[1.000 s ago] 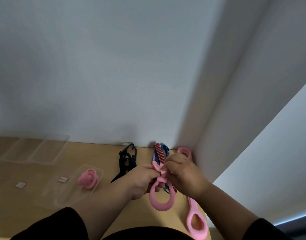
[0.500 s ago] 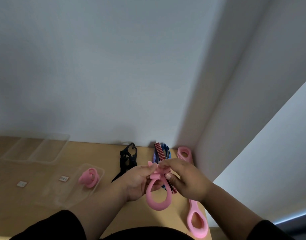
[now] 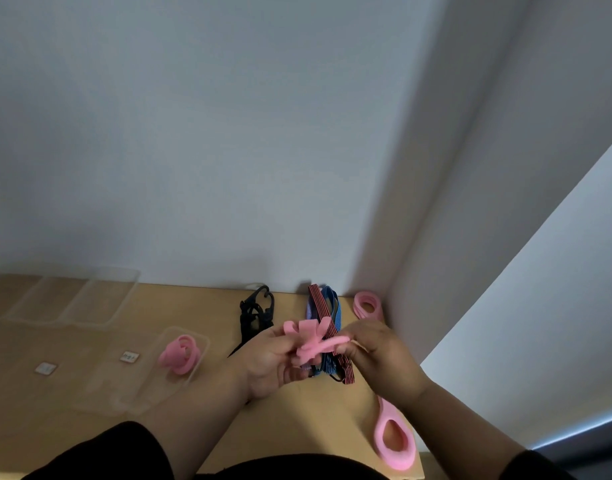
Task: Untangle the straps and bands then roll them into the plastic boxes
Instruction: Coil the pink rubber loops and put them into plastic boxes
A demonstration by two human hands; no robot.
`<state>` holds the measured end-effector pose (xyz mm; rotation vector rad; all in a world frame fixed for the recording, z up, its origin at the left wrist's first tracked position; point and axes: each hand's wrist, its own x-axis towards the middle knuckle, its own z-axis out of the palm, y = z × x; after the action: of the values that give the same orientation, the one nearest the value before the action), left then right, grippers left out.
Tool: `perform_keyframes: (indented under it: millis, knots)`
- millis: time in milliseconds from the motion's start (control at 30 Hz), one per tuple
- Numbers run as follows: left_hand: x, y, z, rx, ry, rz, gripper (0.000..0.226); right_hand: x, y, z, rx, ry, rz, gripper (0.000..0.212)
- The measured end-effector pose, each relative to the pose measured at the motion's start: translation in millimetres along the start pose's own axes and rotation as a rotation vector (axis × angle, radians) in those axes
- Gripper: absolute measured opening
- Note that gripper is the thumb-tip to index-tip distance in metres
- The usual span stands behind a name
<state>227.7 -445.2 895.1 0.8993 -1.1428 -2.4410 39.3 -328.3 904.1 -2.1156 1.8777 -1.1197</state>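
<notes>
I have the pink band (image 3: 313,341) pinched between my left hand (image 3: 268,362) and right hand (image 3: 380,355), lower centre of frame, both grips clamped on it. If either pinch slackens, I judge the springy coil unrolls before reaching the plastic box (image 3: 148,393) at lower left.

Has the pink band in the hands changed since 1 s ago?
Yes. The pink band hung as an open loop below the hands; now it is bunched between the left hand and right hand, above the striped straps.
</notes>
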Motion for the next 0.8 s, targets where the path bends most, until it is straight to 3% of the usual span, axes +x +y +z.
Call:
perform_keyframes:
  millis: [100,267,500,567,800]
  knots:
    - [-2.0,-0.5,-4.7,0.072,-0.064,0.05,0.023,0.6,1.4,-1.6,0.143,0.012,0.288,0.012]
    - [-7.9,9.0,-4.6,0.26,-0.219,0.018,0.027,8.5,-13.2,-7.1,0.337,-0.046,0.433,0.016]
    - [-13.8,10.2,-11.1,0.401,-0.33,-0.088,0.024,17.0,-28.1,-5.3,0.545,-0.312,0.433,0.031]
    - [-15.6,8.9,-14.3,0.424,-0.359,-0.088,0.033,17.5,-31.2,-0.4,0.573,-0.337,0.446,0.028]
    - [-25.7,2.5,-39.9,0.093,-0.357,-0.04,0.026,21.0,-33.9,22.3,0.408,-0.372,0.245,0.016]
